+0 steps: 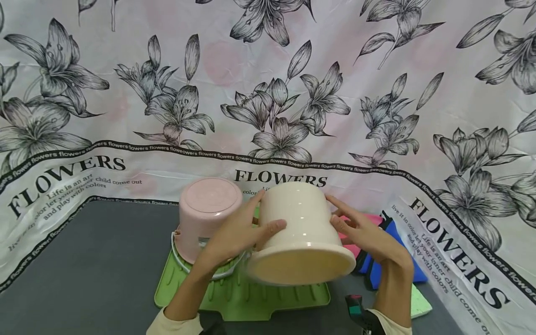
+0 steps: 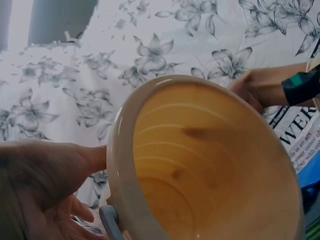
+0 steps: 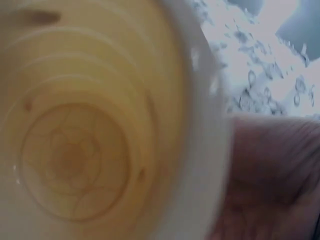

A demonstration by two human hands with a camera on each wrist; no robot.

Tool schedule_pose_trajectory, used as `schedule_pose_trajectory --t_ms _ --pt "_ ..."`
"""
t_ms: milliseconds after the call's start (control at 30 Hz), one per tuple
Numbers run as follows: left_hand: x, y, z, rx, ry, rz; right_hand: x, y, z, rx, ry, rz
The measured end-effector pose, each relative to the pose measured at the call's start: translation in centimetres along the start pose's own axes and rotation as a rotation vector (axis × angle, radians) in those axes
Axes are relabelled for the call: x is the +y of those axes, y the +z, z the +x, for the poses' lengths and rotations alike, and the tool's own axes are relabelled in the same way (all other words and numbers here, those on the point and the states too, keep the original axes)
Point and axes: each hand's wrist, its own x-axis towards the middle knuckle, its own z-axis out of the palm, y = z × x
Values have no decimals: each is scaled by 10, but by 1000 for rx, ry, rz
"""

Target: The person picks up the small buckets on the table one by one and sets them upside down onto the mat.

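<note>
A cream plastic bucket [image 1: 298, 216] is held up bottom-side up between both hands, tilted so its open mouth faces down and toward me. My left hand [image 1: 238, 235] grips its left side, thumb across the outer wall. On the opposite side my right hand [image 1: 366, 232] holds the wall with bent fingers. The left wrist view looks into the hollow inside [image 2: 215, 135], with a grey handle end [image 2: 110, 222] at the rim. Ring marks show on the bucket's inner bottom [image 3: 75, 160] in the right wrist view. Left of it, a pink bucket [image 1: 209, 200] stands upside down.
Beneath both buckets lies a ridged green drying mat [image 1: 247, 309] on a dark grey table [image 1: 104, 265]. A blue item [image 1: 393, 235] with black edges, something pink [image 1: 372, 218] and a light green piece [image 1: 420, 302] lie at right. A flower-printed sheet [image 1: 176, 28] hangs behind.
</note>
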Motion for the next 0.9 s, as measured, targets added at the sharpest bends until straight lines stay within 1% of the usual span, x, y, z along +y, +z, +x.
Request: schedule_pose_trajectory --t_ms 33,133,267,333,400,433,533,667,767,833,900 --pt "-2 1 2 -7 1 -30 3 0 2 5 -4 22" --pt "-7 4 6 -22 -1 -68 10 -1 4 -3 -29 62" --pt "-12 6 11 -19 -25 -44 13 1 7 -42 -88 46" --pt "-15 7 13 -24 -29 -61 14 2 10 -42 -103 30" --pt "-20 8 17 -38 -42 -98 16 2 13 -50 -119 23" --pt "-23 8 19 -47 -52 -119 17 2 14 -51 -118 20" --pt "-32 9 24 -70 -64 -165 20 3 19 -42 -76 -8" --pt "-40 10 29 -79 -71 -209 22 3 23 -19 15 -18" --pt "-42 10 30 -83 -86 -245 24 4 27 -15 15 -11" --pt "-42 10 31 -75 -97 -250 24 5 30 -7 -7 -6" --pt "-42 11 32 -57 -89 -245 24 6 34 6 -34 -4"
